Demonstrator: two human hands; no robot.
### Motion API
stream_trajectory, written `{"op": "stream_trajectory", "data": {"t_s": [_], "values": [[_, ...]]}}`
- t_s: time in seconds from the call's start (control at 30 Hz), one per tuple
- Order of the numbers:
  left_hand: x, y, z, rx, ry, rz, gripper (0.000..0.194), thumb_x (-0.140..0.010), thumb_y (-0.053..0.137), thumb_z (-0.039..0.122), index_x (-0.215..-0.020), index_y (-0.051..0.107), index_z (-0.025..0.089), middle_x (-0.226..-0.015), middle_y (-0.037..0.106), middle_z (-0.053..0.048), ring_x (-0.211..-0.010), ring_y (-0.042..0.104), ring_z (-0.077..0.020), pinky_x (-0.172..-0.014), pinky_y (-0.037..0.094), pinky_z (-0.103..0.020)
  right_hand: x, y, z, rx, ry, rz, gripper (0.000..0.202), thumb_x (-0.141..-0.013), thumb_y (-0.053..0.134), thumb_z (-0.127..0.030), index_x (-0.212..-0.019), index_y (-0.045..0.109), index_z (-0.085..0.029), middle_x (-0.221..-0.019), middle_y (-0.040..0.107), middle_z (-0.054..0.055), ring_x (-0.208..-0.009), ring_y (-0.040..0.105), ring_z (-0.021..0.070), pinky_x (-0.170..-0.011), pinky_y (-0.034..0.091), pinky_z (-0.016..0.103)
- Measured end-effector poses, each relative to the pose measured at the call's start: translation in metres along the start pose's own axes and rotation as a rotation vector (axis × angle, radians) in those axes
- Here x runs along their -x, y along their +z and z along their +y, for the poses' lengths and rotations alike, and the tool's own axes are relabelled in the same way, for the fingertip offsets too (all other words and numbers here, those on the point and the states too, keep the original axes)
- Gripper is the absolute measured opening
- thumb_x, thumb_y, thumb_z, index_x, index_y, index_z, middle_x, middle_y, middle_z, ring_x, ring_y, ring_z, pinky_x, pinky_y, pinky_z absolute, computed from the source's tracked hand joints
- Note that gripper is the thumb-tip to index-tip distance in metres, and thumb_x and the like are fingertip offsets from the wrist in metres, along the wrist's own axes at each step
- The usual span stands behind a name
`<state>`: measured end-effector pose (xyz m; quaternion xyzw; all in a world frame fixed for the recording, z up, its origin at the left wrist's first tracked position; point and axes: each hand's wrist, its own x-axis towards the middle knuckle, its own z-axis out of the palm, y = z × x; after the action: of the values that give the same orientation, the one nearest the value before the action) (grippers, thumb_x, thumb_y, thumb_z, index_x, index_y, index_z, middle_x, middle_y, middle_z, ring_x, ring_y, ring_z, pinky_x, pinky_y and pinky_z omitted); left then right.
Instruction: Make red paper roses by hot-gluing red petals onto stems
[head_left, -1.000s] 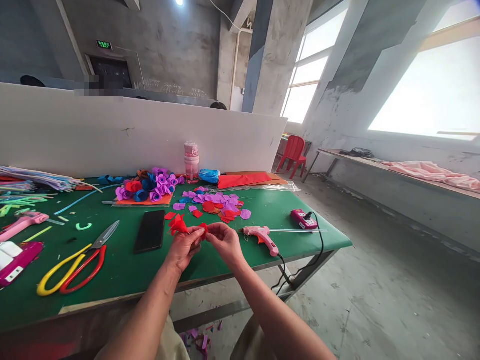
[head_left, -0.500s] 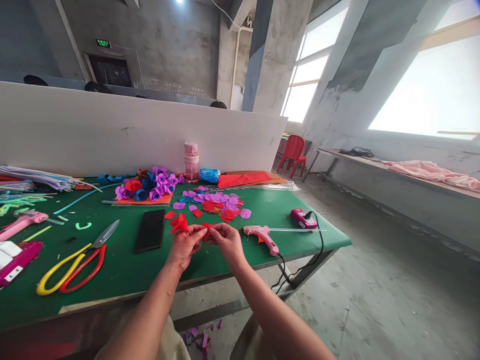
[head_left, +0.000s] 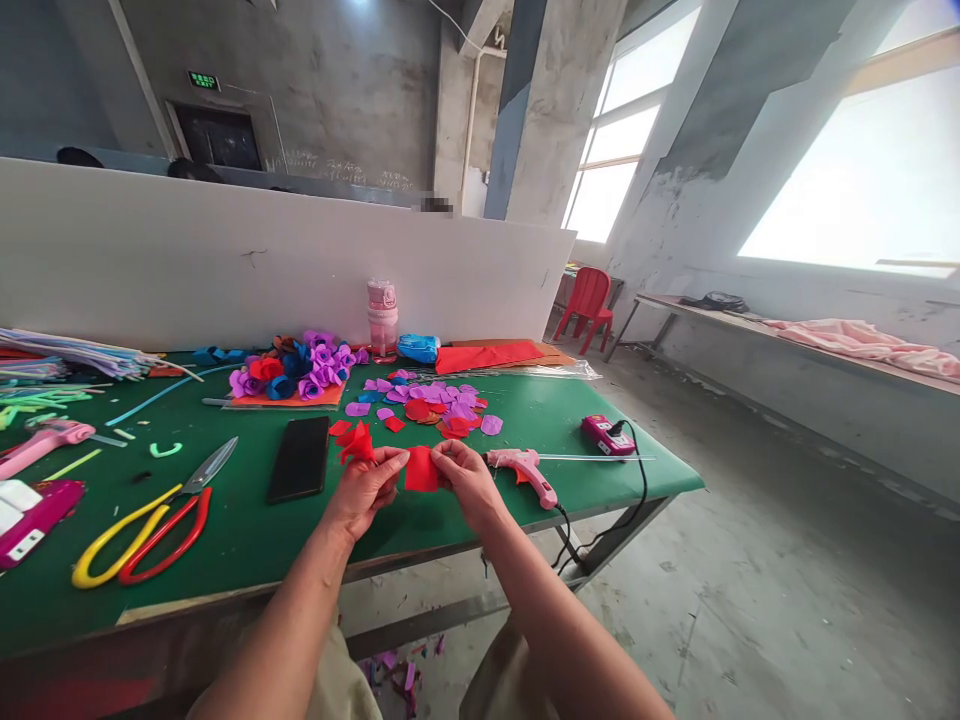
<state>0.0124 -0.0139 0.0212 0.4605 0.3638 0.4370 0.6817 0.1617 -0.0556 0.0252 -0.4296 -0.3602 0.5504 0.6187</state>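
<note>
A red crepe-paper petal point(head_left: 422, 470) is stretched flat between my two hands above the table's front part. My left hand point(head_left: 367, 488) pinches its left edge, and my right hand point(head_left: 466, 478) pinches the right edge. Beside the left fingers is a partly made red paper flower point(head_left: 355, 442); whether the left hand grips it too is hard to see. Just right of my right hand lies a pink glue gun point(head_left: 525, 470) with a clear glue stick in its back. Loose purple, red and blue petals point(head_left: 450, 402) are scattered behind my hands.
A black phone point(head_left: 298, 460) and scissors point(head_left: 180, 508) with yellow and red handles lie left. Behind them are finished paper flowers point(head_left: 300, 370), a pink bottle point(head_left: 382, 322) and red paper point(head_left: 487, 356). A pink power strip point(head_left: 609, 436) sits at the right edge of the green table point(head_left: 247, 545).
My hands have moved slightly apart. The red petal between them, bunched up before, is now pulled out flat and wide.
</note>
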Motion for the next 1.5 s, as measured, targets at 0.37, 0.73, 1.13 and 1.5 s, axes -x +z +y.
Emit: {"op": "stream_trajectory", "data": {"t_s": [0.37, 0.73, 1.13, 1.5], "values": [[-0.001, 0.003, 0.000, 0.069, -0.010, 0.026, 0.028, -0.058, 0.077, 0.034, -0.069, 0.060, 0.015, -0.041, 0.036, 0.010, -0.035, 0.024, -0.0016, -0.033, 0.013, -0.015, -0.005, -0.004, 0.007, 0.310, -0.219, 0.096, 0.022, -0.072, 0.063, -0.040, -0.076, 0.056, -0.020, -0.064, 0.060, -0.002, -0.058, 0.054, 0.0124, -0.055, 0.043, 0.023], [0.000, 0.008, -0.004, 0.004, 0.026, 0.093, 0.027, -0.056, 0.079, 0.033, -0.068, 0.063, 0.015, -0.043, 0.037, 0.009, -0.037, 0.028, -0.0019, -0.037, 0.018, -0.016, -0.001, 0.010, 0.015, 0.184, -0.173, 0.023, 0.020, -0.067, 0.068, -0.036, -0.076, 0.064, -0.019, -0.072, 0.069, 0.002, -0.066, 0.064, 0.0173, -0.068, 0.052, 0.030], [0.002, 0.007, -0.005, -0.085, 0.072, 0.037, 0.029, -0.059, 0.076, 0.037, -0.073, 0.066, 0.014, -0.047, 0.037, 0.008, -0.040, 0.027, -0.0030, -0.037, 0.017, -0.016, -0.003, 0.009, 0.016, 0.186, -0.164, 0.077, 0.021, -0.067, 0.067, -0.036, -0.072, 0.065, -0.015, -0.061, 0.066, 0.001, -0.056, 0.059, 0.0134, -0.060, 0.049, 0.026], [0.005, 0.011, 0.001, -0.115, 0.073, 0.055, 0.032, -0.056, 0.078, 0.037, -0.073, 0.064, 0.014, -0.048, 0.042, 0.008, -0.039, 0.029, -0.0025, -0.037, 0.017, -0.016, 0.006, 0.006, 0.009, 0.692, -0.302, 0.144, 0.017, -0.073, 0.057, -0.030, -0.071, 0.068, -0.016, -0.063, 0.067, 0.002, -0.057, 0.058, 0.0145, -0.055, 0.042, 0.024]]}}
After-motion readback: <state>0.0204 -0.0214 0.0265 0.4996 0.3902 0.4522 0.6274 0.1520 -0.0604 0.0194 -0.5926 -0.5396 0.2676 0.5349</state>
